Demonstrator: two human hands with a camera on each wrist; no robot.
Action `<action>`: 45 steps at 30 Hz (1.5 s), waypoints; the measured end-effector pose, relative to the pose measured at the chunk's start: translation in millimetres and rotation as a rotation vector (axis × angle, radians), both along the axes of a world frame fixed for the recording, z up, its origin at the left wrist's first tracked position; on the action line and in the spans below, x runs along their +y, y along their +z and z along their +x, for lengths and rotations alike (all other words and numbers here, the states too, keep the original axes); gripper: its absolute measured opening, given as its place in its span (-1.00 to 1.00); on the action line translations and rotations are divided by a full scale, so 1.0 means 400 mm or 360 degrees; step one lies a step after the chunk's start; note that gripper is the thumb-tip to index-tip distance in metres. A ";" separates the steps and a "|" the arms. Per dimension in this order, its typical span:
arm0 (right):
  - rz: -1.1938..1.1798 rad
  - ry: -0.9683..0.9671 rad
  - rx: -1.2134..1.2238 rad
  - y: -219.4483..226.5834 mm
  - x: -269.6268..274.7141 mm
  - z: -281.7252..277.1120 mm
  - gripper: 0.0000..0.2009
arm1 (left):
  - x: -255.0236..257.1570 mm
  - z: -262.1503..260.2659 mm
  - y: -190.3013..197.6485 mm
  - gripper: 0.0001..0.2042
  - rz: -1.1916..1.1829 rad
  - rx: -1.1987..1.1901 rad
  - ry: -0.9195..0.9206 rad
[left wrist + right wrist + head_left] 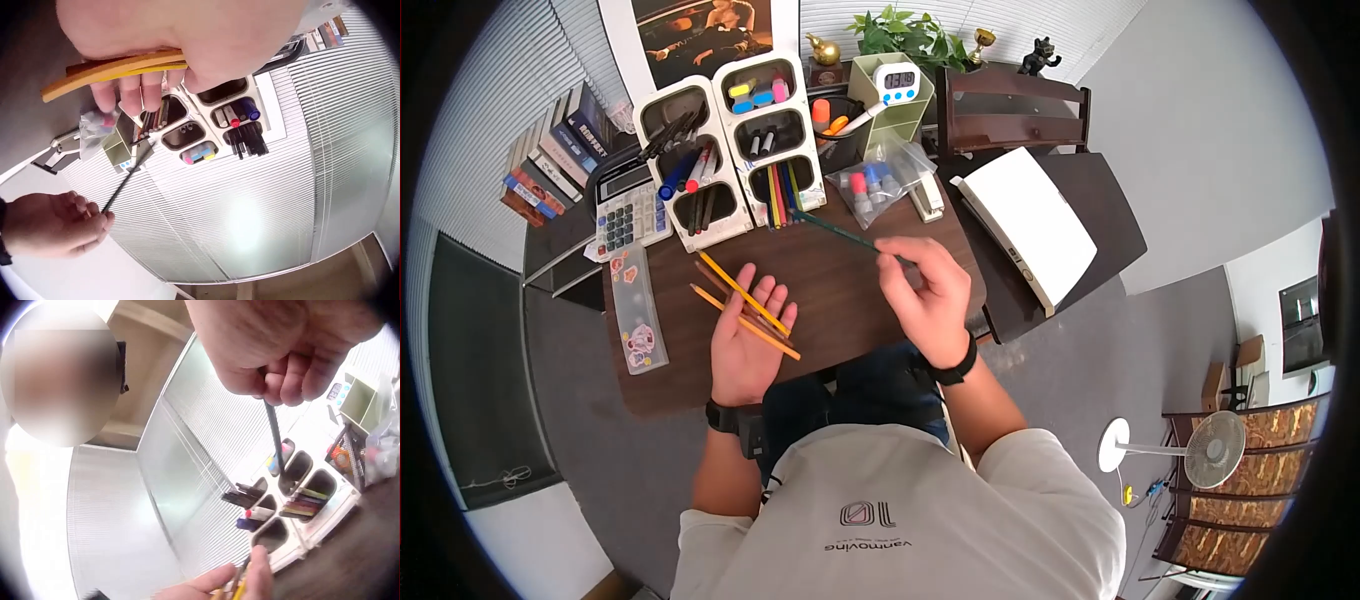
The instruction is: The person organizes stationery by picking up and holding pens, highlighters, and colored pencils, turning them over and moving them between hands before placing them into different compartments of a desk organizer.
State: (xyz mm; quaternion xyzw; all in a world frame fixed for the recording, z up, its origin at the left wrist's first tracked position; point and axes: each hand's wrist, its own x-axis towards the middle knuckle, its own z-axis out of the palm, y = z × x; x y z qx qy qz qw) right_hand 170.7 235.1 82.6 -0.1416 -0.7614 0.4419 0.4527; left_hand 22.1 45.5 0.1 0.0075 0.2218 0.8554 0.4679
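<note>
In the head view my left hand [745, 350] is palm up over the desk, holding yellow, orange and brown pencils [745, 293] slantwise between thumb and fingers. These pencils [125, 69] cross the base of the fingers in the left wrist view. My right hand [930, 295] pinches a dark green pencil [845, 234] near one end. The pencil's far end points at the white desk organizer [745, 215], overlapping its front compartment of coloured pencils [782, 195]. From the right wrist, the dark pencil [274, 437] slants down in front of the organizer's compartments.
Left of the organizer are a calculator [628, 220] and a clear stickered case [637, 310]. To its right lie a plastic bag of small bottles [875, 185], a stapler [926, 198] and a green holder [900, 120] with a timer. A white box-like device [1035, 225] stands further right.
</note>
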 end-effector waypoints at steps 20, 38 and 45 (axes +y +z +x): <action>0.0560 -0.0048 -0.0616 -0.046 0.026 -0.211 -0.54 | -0.003 0.014 -0.005 -0.44 0.0067 0.0117 0.0073; 0.1018 0.0141 -0.0366 -0.034 0.083 -0.243 -0.68 | 0.004 0.013 0.000 -0.44 0.0012 0.0140 0.0060; 0.0413 0.0409 -0.0680 0.004 -0.087 -0.065 -0.79 | 0.002 0.010 -0.015 -0.46 0.0076 0.0334 0.0100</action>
